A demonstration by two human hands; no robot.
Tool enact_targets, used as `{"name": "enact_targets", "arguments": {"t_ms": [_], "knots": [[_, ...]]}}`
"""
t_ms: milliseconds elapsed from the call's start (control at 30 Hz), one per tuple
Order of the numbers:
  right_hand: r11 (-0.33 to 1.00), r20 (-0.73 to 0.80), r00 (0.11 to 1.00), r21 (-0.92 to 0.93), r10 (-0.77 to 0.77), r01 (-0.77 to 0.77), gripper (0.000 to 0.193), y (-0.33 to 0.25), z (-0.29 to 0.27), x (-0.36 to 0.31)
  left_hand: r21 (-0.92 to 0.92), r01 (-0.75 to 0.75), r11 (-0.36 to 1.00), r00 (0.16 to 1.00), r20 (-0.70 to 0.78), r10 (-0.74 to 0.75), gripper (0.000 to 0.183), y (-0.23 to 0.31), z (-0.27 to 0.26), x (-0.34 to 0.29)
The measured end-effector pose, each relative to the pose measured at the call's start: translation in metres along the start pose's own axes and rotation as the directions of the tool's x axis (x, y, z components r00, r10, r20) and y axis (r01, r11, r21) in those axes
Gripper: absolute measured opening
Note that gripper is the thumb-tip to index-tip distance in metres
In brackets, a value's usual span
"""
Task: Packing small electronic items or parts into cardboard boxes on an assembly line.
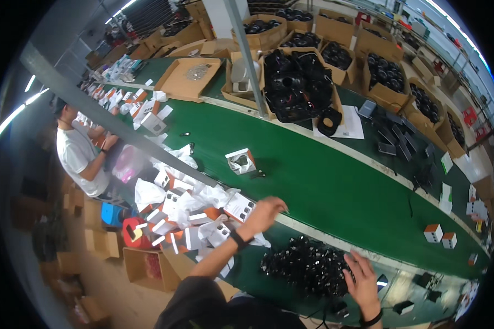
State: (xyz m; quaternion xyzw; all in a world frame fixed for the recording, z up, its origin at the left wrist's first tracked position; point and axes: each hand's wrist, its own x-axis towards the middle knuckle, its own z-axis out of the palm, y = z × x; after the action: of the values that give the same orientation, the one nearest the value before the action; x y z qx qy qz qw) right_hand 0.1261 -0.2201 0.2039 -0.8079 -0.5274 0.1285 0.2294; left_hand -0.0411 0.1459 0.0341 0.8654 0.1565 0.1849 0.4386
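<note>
Running from upper left to lower right, the green belt [335, 181] spreads before us, with broad open room along its middle and toward its right end. A pale rail [318, 236] edges its near side, and along that rail lies our near table [251, 271]. Beyond the belt's far edge, a large carton [296, 88] brims with black things. Printed white-and-orange boxes [173, 205] crowd the table's left part, tangled with white wrapping and leaving our left arm little room there. Our heap of small black parts [307, 266] sits right of them, just below the rail, with a bare strip between. Our right hand [361, 277] lies at the heap's right edge, fingers loosely spread, grasping nothing we can see. Our left hand [264, 213] hangs by the rail, fingers bent; we cannot tell whether its fingertips pinch anything. Up the belt, nearer its near edge, stands an opened white box [240, 162], and just beside its lower right corner lies a small black piece [259, 174].
</note>
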Motion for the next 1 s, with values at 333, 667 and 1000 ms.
{"name": "enact_targets", "arguments": {"t_ms": [333, 667, 1000], "knots": [[0.861, 0.096, 0.87, -0.131, -0.483, 0.492, 0.065, -0.049, 0.076, 0.103, -0.731, 0.319, 0.603, 0.934, 0.134, -0.331, 0.025, 0.102, 0.011, -0.044], [0.981, -0.221, 0.966, 0.106, -0.136, 0.162, 0.026, -0.02, 0.11, 0.136, 0.289, 0.513, 0.808, 0.762, -0.587, -0.274, 0.137, -0.133, -0.079, -0.01], [0.942, -0.228, 0.974, 0.329, 0.018, 0.06, 0.024, -0.011, 0.121, 0.129, -0.169, 0.429, 0.887, 0.699, -0.56, -0.445, 0.088, -0.188, -0.045, 0.024]]}}
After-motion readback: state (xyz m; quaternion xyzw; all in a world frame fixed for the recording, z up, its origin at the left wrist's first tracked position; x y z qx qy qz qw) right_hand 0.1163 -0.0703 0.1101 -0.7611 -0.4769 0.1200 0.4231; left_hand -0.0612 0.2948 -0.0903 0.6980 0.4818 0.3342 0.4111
